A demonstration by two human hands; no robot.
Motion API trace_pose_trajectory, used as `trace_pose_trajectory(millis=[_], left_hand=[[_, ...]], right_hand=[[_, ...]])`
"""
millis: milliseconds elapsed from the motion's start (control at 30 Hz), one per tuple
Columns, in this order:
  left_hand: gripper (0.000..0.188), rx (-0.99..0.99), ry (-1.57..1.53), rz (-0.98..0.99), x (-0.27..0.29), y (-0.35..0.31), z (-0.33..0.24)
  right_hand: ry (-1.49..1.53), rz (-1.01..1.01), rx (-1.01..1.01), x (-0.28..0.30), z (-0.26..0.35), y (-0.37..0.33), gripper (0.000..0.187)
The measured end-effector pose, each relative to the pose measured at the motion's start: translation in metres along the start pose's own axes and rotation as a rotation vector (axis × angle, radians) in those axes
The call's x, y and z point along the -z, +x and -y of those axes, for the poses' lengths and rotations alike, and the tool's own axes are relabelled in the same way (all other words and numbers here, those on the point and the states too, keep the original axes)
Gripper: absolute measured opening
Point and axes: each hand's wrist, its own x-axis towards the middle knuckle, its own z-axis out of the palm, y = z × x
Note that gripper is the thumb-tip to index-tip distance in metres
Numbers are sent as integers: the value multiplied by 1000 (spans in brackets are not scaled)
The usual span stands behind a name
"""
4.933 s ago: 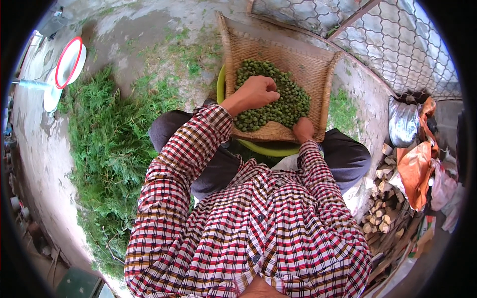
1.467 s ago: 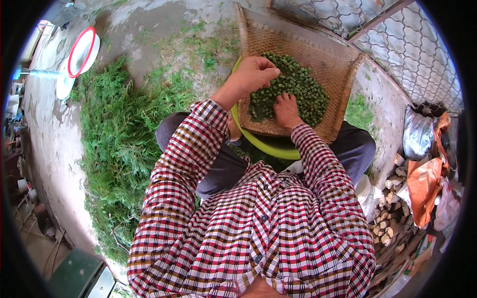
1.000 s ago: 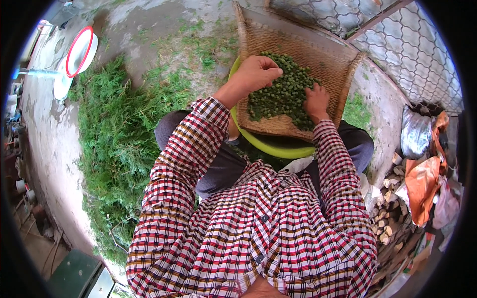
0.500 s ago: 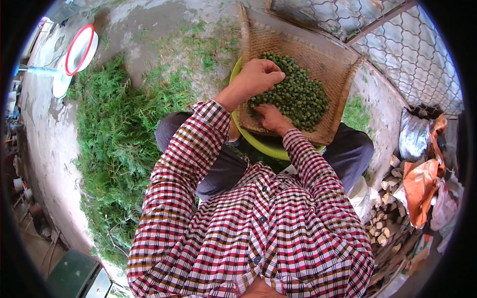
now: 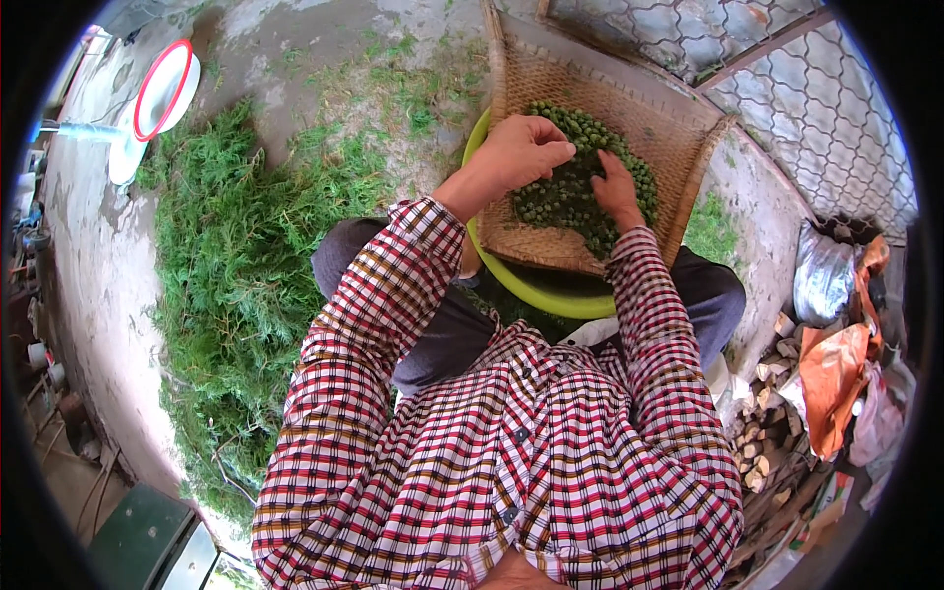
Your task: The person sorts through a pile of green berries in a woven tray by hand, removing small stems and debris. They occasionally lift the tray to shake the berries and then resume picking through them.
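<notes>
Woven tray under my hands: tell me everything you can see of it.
The woven tray is tan-brown and looks like wicker, with thick raised rims along its left and right sides and a paler strip at its far edge. It sits over a yellow-green basin, turned at an angle. Small green pieces lie heaped in it, with a bare patch near its front edge. The right hand is among them; whether the left hand touches the tray is unclear.
</notes>
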Motion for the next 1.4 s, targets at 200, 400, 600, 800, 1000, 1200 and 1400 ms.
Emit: trace_pose_trajectory(millis=[200,400,600,800,1000,1200,1400], left_hand=[[26,10,53,28,2,-2,-1],[26,11,104,16,0,-2,4],[26,37,36,31,-1,3,14],[27,35,73,42,0,-4,7],[28,37,88,32,3,0,10],[28,71,193,-12,9,8,27],[29,107,273,9,17,8,43]], right_hand=[[10,-126,-52,9,6,-35,53],[15,375,211,-41,88,-67,39],[-78,329,-20,-43,51,-56,46],[-85,127,-124,-7,-10,-42,50],[-74,106,-234,35,-56,-32,51],[19,25,-53,100,-37,-51,45],[256,-116,-77,120,-66,-118,43]])
